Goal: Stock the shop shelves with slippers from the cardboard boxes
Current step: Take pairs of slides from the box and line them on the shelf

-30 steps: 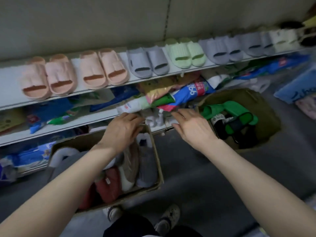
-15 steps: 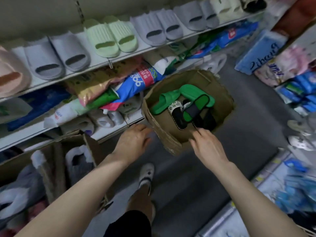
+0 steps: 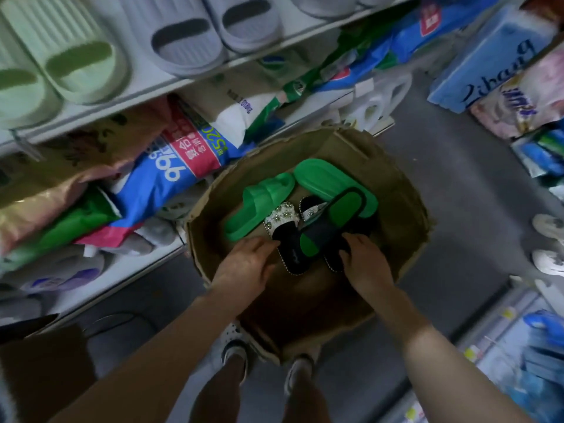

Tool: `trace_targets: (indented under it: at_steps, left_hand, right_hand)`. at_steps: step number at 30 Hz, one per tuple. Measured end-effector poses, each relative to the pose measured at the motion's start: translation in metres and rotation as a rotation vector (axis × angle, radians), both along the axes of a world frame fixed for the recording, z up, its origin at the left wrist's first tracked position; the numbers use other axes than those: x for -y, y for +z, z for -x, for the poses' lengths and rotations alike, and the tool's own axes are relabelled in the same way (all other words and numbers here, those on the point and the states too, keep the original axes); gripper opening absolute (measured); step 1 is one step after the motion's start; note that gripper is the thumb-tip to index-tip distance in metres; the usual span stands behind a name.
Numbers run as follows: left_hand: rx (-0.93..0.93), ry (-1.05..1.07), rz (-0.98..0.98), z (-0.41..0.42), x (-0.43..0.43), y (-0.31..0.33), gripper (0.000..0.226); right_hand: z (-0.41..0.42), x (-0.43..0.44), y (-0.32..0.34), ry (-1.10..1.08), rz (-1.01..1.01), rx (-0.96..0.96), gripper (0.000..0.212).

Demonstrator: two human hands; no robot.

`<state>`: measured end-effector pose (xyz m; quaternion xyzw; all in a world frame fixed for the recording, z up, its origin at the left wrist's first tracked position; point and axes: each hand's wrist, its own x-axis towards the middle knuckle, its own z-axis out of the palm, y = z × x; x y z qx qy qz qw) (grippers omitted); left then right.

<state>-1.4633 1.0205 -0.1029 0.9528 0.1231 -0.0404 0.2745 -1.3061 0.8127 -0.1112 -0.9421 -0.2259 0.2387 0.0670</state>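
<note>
A narrow shop aisle with a grey floor [image 3: 457,239] is seen from the head camera, with white shelving [image 3: 171,83] running along the 9 to 12 o'clock side. On the top shelf, pale green slippers [image 3: 61,56] lie at 11 o'clock and grey slippers [image 3: 189,35] at 12 o'clock; bagged goods [image 3: 171,166] are stacked on the shelf below. An open cardboard box [image 3: 403,209] stands on the floor at the centre. Inside it, two plain green slippers [image 3: 259,206] are laid toward 12 o'clock, a jewelled black-and-white slipper [image 3: 282,219] beside them, and a green-and-black slipper [image 3: 335,221] across the middle. The left hand [image 3: 244,267] is lowered into the box at 7 o'clock, its fingertips touching the heel of the jewelled slipper, fingers loosely curled with nothing gripped. The right hand [image 3: 366,264] is at 5 o'clock, fingers bent onto the dark slipper's edge; whether it is clasped cannot be told. A second box [image 3: 39,370] is seen at 8 o'clock.
</note>
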Motion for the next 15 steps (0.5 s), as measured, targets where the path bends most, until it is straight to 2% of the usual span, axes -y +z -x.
trace_targets:
  at_steps: [3, 6, 10, 12, 15]
  left_hand:
    - [-0.081, 0.070, 0.023, -0.036, 0.001, -0.032, 0.058]
    - [-0.196, 0.241, 0.064, -0.070, -0.004, -0.068, 0.067]
    - [-0.274, 0.525, 0.154, -0.113, -0.009, -0.101, 0.076]
    - [-0.268, 0.722, 0.281, -0.136, -0.009, -0.113, 0.080]
    - [-0.232, 1.043, 0.432, -0.157, -0.017, -0.128, 0.070]
  right_hand:
    - [-0.037, -0.013, -0.042, -0.019, 0.012, -0.027, 0.047]
    - [-0.056, -0.022, -0.084, 0.007, -0.003, -0.057, 0.048]
    - [-0.065, -0.021, -0.117, 0.090, -0.019, -0.035, 0.035]
    - [-0.070, -0.016, -0.119, 0.101, -0.092, -0.041, 0.029]
    - [-0.075, -0.004, -0.107, 0.081, -0.208, -0.088, 0.026]
